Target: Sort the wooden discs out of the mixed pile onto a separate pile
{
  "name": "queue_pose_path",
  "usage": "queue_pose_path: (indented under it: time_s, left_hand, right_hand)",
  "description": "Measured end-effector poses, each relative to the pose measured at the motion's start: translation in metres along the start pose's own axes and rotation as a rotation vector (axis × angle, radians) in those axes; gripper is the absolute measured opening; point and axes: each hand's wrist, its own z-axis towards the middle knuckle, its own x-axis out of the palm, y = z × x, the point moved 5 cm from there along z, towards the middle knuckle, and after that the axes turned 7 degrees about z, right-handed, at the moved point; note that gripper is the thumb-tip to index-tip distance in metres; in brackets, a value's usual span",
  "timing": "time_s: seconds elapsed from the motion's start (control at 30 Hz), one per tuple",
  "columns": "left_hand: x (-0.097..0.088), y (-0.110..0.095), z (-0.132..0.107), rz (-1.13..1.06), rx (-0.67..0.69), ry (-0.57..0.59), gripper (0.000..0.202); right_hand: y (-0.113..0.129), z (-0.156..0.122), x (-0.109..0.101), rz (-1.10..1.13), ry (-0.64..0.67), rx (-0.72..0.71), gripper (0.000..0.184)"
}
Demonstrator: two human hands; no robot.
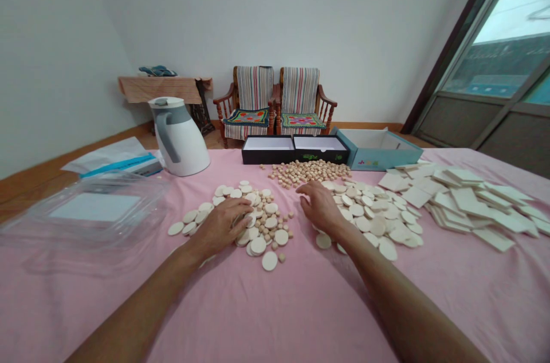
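My left hand (223, 224) lies palm down on a heap of pale round wooden discs (258, 220), fingers curled over a few of them. My right hand (320, 205) rests palm down at the left edge of a second heap of discs (373, 217), fingers spread. A patch of small wooden beads (307, 171) lies just beyond both hands. Whether either hand grips a disc is hidden under the palms.
The pink tablecloth (275, 306) covers the table. Stacked pale square tiles (464, 200) lie at the right. Two black boxes (294, 149) and a blue box (378, 148) stand at the back. A white kettle (178, 137) and clear plastic lid (86, 214) stand left.
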Motion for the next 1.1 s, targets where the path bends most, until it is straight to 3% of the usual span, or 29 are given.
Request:
queue_pose_path:
  time_s: [0.13, 0.33, 0.5, 0.63, 0.8, 1.1]
  left_hand:
    - [0.0, 0.0, -0.001, -0.002, 0.004, -0.002, 0.026]
    - [0.001, 0.0, -0.001, 0.017, 0.016, -0.01, 0.026]
    - [0.0, -0.001, -0.002, 0.032, 0.028, -0.017, 0.025]
    - [-0.001, -0.001, -0.002, 0.03, 0.032, -0.02, 0.025]
    - [-0.001, -0.001, -0.002, 0.032, 0.03, -0.013, 0.026]
    - [-0.001, 0.0, -0.002, 0.014, 0.012, -0.011, 0.026]
  right_hand:
    - [0.0, 0.006, 0.011, -0.056, 0.055, 0.034, 0.029]
    - [-0.056, 0.031, -0.012, -0.337, 0.016, 0.318, 0.033]
    - [-0.087, 0.041, -0.001, -0.359, 0.103, 0.444, 0.05]
    - [-0.089, 0.044, 0.009, -0.368, 0.082, 0.443, 0.049]
    - [-0.09, 0.041, 0.01, -0.412, 0.084, 0.408, 0.034]
    - [-0.118, 0.026, -0.007, -0.444, 0.12, 0.453, 0.032]
